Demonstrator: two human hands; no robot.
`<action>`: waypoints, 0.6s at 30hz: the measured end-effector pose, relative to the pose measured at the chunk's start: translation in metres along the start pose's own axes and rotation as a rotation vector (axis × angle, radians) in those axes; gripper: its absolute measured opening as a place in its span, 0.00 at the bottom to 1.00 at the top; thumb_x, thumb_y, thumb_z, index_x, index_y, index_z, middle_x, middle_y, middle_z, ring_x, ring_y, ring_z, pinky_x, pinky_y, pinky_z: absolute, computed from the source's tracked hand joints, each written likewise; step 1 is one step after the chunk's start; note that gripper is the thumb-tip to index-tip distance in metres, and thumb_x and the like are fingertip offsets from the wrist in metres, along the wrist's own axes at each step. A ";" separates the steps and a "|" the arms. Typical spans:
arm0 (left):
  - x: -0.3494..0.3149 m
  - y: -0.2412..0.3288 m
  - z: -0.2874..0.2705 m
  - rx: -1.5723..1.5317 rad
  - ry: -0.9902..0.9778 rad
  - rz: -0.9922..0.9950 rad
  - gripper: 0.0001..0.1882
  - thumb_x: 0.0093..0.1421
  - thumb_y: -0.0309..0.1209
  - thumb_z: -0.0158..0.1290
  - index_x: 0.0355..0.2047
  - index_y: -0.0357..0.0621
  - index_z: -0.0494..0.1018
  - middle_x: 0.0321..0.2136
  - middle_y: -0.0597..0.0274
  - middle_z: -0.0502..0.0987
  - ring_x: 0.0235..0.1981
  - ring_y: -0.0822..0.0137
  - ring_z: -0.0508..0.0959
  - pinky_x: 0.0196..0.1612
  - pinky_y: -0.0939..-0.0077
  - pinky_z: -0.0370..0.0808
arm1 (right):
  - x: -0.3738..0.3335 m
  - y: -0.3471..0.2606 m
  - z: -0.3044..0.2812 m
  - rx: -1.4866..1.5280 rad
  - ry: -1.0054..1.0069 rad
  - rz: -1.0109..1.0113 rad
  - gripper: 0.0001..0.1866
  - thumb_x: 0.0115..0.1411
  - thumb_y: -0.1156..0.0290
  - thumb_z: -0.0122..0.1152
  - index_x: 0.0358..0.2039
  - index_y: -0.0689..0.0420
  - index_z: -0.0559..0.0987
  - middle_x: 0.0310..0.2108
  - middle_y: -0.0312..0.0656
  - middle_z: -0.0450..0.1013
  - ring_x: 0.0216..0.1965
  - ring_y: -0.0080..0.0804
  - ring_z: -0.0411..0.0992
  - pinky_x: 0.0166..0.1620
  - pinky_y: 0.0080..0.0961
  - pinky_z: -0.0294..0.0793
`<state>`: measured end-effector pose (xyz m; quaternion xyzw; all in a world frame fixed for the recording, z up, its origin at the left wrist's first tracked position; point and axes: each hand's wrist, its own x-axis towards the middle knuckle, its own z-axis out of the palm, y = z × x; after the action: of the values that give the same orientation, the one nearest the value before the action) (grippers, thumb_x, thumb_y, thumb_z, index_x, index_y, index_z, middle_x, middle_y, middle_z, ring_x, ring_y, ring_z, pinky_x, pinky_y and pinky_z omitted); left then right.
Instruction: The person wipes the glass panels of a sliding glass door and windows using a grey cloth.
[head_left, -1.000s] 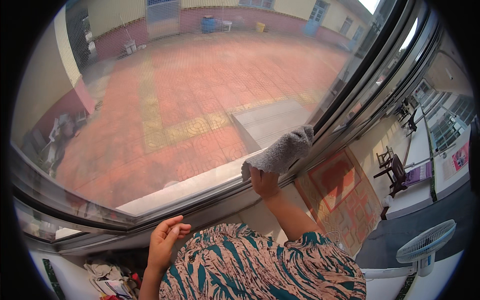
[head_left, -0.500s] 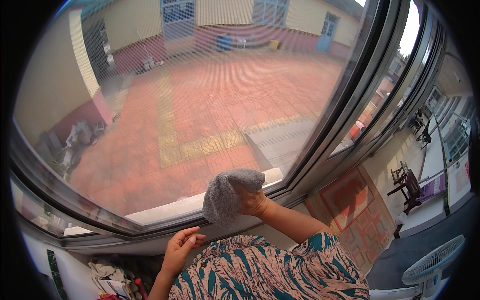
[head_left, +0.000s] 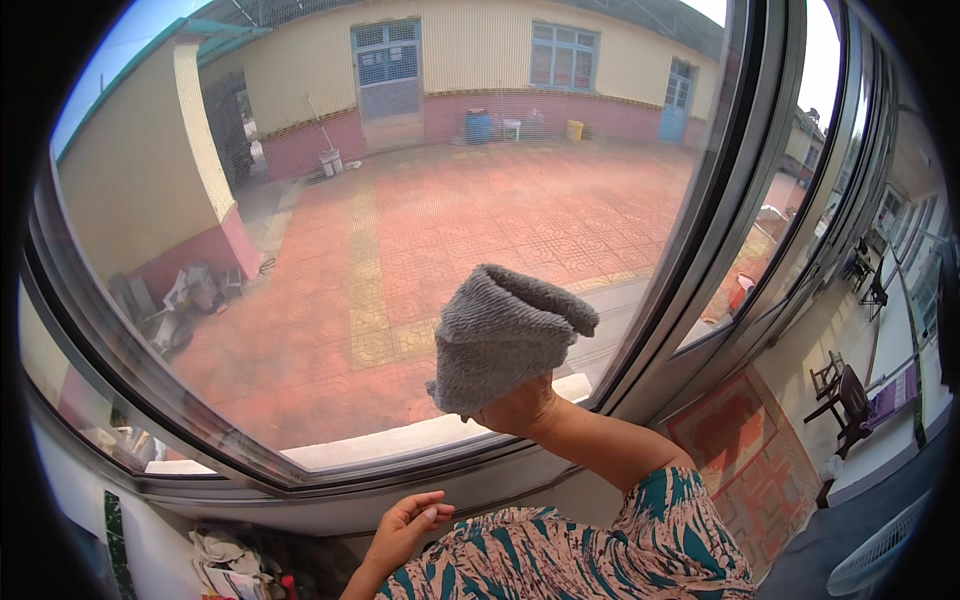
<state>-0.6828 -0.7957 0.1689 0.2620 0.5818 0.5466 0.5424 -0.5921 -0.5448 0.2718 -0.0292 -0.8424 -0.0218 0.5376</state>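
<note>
My right hand presses a grey towelling cloth flat against the big window pane, just right of the pane's middle. The cloth covers most of the hand; only the heel of the palm and the wrist show below it. My right arm runs down to a teal and pink patterned sleeve. Lower down, my left hand rests on the lower window frame with its fingers loosely curled and nothing in it.
A dark vertical window post stands right of the cloth, with a narrower pane beyond it. Outside lies a red tiled courtyard. Crumpled rags and clutter sit below the sill at lower left. A patterned mat and a chair are at right.
My right hand has carried the cloth leftward and upward across the glass, from the pane's right edge toward its middle. My left hand stays on the lower frame. The view has tilted up.
</note>
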 end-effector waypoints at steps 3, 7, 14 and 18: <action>-0.003 0.006 -0.005 -0.020 0.013 0.018 0.18 0.67 0.29 0.45 0.55 0.34 0.65 0.45 0.52 0.75 0.45 0.67 0.76 0.50 0.74 0.73 | 0.008 -0.018 0.012 0.216 -0.192 -0.026 0.30 0.48 0.61 0.65 0.53 0.50 0.72 0.53 0.40 0.68 0.55 0.42 0.66 0.58 0.47 0.61; -0.012 0.014 -0.015 0.029 0.010 0.035 0.18 0.66 0.28 0.45 0.56 0.34 0.64 0.45 0.52 0.75 0.46 0.68 0.75 0.50 0.76 0.73 | 0.030 0.022 -0.033 -0.403 0.064 -0.041 0.25 0.55 0.51 0.52 0.50 0.50 0.74 0.58 0.50 0.62 0.57 0.46 0.61 0.57 0.46 0.53; -0.027 0.007 -0.046 0.084 0.040 0.005 0.19 0.67 0.29 0.44 0.56 0.34 0.64 0.46 0.53 0.75 0.45 0.69 0.75 0.48 0.78 0.73 | 0.052 0.073 -0.075 -0.398 0.400 0.303 0.14 0.69 0.63 0.41 0.34 0.59 0.72 0.37 0.50 0.65 0.42 0.48 0.59 0.51 0.44 0.50; -0.033 0.014 -0.055 0.103 0.020 0.003 0.18 0.67 0.29 0.44 0.56 0.35 0.64 0.46 0.53 0.75 0.46 0.68 0.76 0.48 0.77 0.73 | 0.068 -0.007 -0.026 -0.210 0.143 0.069 0.10 0.58 0.64 0.57 0.38 0.55 0.76 0.43 0.42 0.69 0.49 0.45 0.61 0.54 0.50 0.45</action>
<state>-0.7278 -0.8408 0.1829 0.2850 0.6142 0.5192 0.5215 -0.5975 -0.5517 0.3442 -0.1124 -0.7937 -0.0933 0.5905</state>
